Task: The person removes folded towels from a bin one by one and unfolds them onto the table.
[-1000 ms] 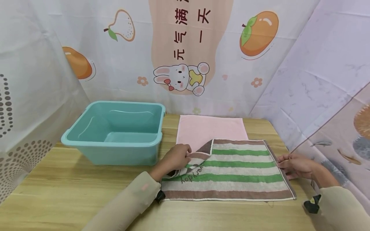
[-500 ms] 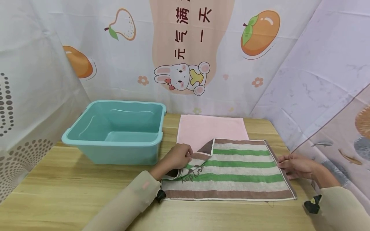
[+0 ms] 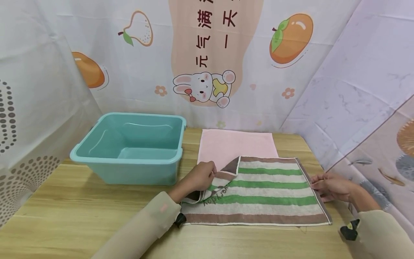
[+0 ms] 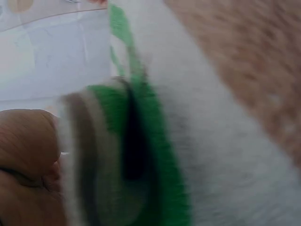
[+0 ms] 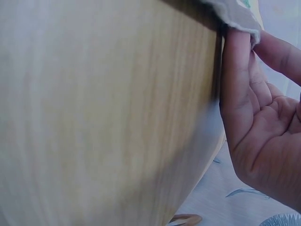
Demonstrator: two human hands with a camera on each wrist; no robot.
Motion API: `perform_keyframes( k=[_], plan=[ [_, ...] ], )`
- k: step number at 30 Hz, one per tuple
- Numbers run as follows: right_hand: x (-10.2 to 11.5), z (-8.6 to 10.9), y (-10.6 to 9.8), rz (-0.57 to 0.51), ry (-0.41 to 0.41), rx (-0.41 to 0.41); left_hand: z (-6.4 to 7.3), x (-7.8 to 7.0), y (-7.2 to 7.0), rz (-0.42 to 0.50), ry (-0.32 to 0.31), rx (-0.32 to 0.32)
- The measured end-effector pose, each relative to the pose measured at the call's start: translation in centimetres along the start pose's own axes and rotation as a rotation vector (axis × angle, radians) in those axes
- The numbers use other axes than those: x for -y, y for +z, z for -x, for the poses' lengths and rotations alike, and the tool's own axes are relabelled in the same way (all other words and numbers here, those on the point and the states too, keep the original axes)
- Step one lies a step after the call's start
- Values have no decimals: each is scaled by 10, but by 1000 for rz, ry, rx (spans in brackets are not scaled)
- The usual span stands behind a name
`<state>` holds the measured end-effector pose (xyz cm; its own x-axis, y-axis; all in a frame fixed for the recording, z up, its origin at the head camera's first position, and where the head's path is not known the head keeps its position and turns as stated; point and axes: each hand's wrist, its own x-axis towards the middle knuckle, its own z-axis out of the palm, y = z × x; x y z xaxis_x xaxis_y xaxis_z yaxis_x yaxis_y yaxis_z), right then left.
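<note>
A towel [image 3: 271,192] with green, white and brown stripes lies spread on the table, its left edge lifted and folded over. My left hand [image 3: 202,176] pinches that left edge, and the raised fold shows close up beside the same hand in the left wrist view. At the opposite side, my right hand [image 3: 333,187] pinches the towel's right edge between thumb and fingers; the right wrist view shows the hem [image 5: 240,19] between them. Behind the striped towel, and partly covered by it, a pink towel [image 3: 237,145] lies flat.
A teal plastic basin [image 3: 129,172] stands on the wooden table [image 3: 81,223] to the left of the towels, with nothing seen inside. Printed curtains [image 3: 139,72] enclose the table at the back and sides; the right one [image 3: 359,126] comes close to my right hand.
Both hands keep their hold on the striped towel and hardly move. The lifted left part of the towel shifts very slightly, covering a little more of the printed lettering.
</note>
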<state>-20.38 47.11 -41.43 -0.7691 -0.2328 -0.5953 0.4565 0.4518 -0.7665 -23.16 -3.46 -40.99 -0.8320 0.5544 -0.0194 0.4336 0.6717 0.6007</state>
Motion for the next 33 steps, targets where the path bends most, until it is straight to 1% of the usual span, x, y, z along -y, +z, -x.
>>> perform_keyframes(
  k=[2,4,8,10,12,13,14,16,18,20,23,26,28,29,31,33],
  plan=[
    [1,1,0,-3,-4,10,2,-5,-4,-28,31,-23],
    [3,1,1,-6,-4,10,4,-11,-9,-66,60,-59],
    [4,2,1,2,1,-1,8,-27,-14,-192,99,-135],
    [4,2,2,2,8,-7,10,-35,-14,-245,118,-145],
    [4,2,2,0,9,-5,11,-40,-10,-284,158,-123],
    [4,2,2,-2,10,-5,11,-41,-8,-293,184,-102],
    [4,2,2,-5,10,-4,10,-42,-5,-283,212,-71],
    [4,2,3,-7,9,-4,9,-39,2,-236,269,2],
    [4,2,3,-9,10,-5,6,-33,7,-182,299,62],
    [3,1,4,-8,7,-1,6,-25,11,-113,289,107],
    [2,0,4,-7,3,5,6,-14,12,-40,257,142],
    [2,1,3,-3,3,5,7,-14,12,13,264,192],
    [3,1,2,5,6,-2,8,-19,13,-3,288,224],
    [3,1,1,8,8,-5,8,-22,14,-34,302,237],
    [3,2,2,12,15,-14,10,-28,19,-134,318,248],
    [3,2,3,16,15,-15,14,-34,23,-234,319,256]
  ],
)
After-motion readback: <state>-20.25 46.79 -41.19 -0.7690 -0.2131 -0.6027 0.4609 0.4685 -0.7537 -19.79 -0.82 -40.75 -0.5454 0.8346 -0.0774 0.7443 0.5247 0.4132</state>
